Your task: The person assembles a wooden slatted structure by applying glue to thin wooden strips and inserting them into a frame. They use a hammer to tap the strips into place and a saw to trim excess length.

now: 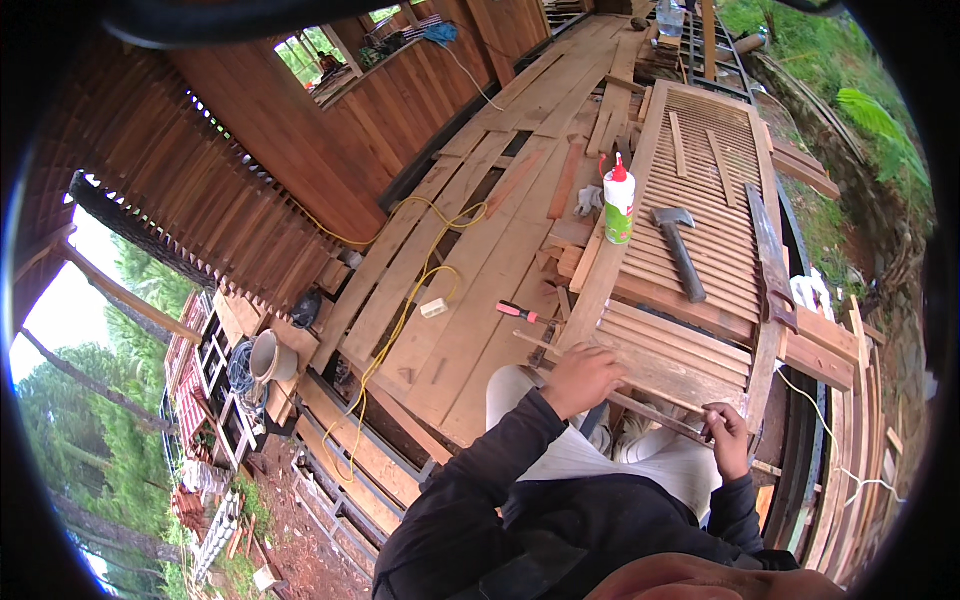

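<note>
A slatted wooden panel (650,262) with a plain frame lies in front of me, its near end by my lap. My left hand (583,380) rests at its near left corner, fingers bent over a thin wooden strip (660,412) running along that end. At the near right corner, my right hand (727,438) has its fingers pinched together by the strip; what they hold is too small to make out. A hammer (682,255) and a handsaw (770,262) lie on the panel. A white and green glue bottle (619,205) with a red cap stands upright at its left edge.
A pink and black screwdriver (524,313) lies on the plank floor (480,350) to the left. A yellow cord (408,300) crosses the planks beside a white socket block (433,308). Gaps show between some boards. Cut timber (815,360) sticks out at right; a bucket (272,357) stands far left.
</note>
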Motion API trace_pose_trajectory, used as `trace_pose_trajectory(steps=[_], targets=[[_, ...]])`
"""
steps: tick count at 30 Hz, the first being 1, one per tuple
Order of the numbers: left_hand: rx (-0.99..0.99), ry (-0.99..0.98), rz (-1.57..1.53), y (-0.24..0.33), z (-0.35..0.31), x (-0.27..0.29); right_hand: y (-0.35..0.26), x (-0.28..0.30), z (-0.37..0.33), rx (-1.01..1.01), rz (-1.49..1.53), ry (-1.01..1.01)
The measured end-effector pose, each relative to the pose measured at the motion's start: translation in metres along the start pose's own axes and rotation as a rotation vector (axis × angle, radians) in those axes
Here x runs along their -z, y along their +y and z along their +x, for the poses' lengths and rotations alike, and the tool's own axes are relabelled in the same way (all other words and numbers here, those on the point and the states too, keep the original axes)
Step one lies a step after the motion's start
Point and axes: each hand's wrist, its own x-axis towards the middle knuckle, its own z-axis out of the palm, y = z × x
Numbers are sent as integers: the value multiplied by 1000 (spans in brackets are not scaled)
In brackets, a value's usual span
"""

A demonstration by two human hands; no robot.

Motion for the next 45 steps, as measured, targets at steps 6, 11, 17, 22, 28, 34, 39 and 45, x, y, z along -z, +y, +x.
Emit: trace_pose_trajectory(steps=[6,11,17,22,28,34,39,45], targets=[[64,-71,-57,7,4,12,-2,3,-2,-87,107,-57],[33,-22,-43,14,6,14,10,-3,-2,-206,395,-24],[3,33,-29,13,1,11,11,-8,-1,-285,502,-11],[19,90,-21,13,3,-4,9,-6,0,-244,531,129],[80,161,-124,18,25,-44,17,14,8,-32,87,325],[84,187,-270,29,46,-100,26,47,12,-63,194,501],[38,175,-272,33,69,-119,46,77,8,-68,166,587],[55,106,-315,17,100,-149,41,82,26,-36,100,659]])
